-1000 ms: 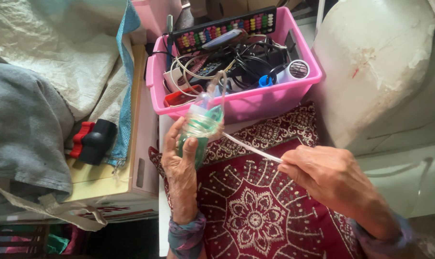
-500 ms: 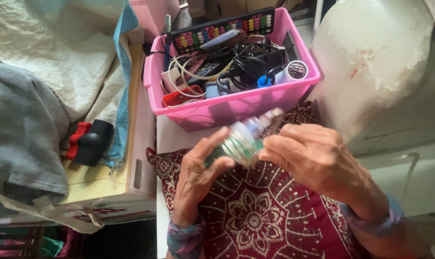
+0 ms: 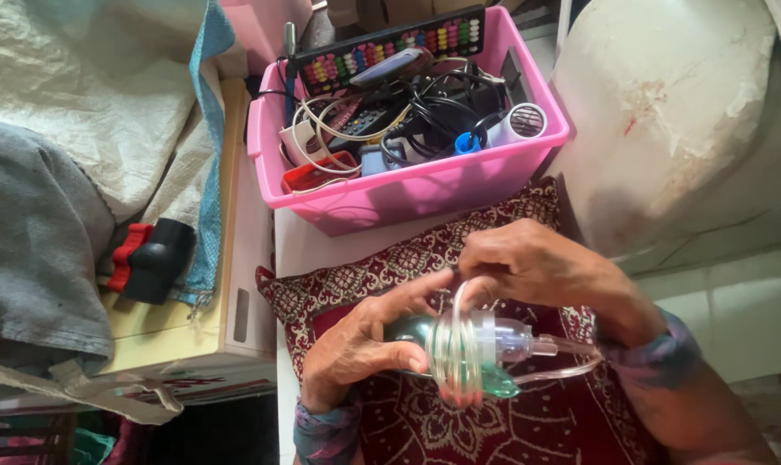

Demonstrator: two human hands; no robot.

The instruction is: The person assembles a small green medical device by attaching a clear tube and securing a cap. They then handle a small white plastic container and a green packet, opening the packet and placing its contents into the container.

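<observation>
While the left hand grips the mask, the right hand pinches its tubing

We're in a cluttered home storage corner: a pink plastic bin crammed with cables, remotes and an abacus. A patterned maroon cushion lies beside grey cloth and woven sacks.
</observation>
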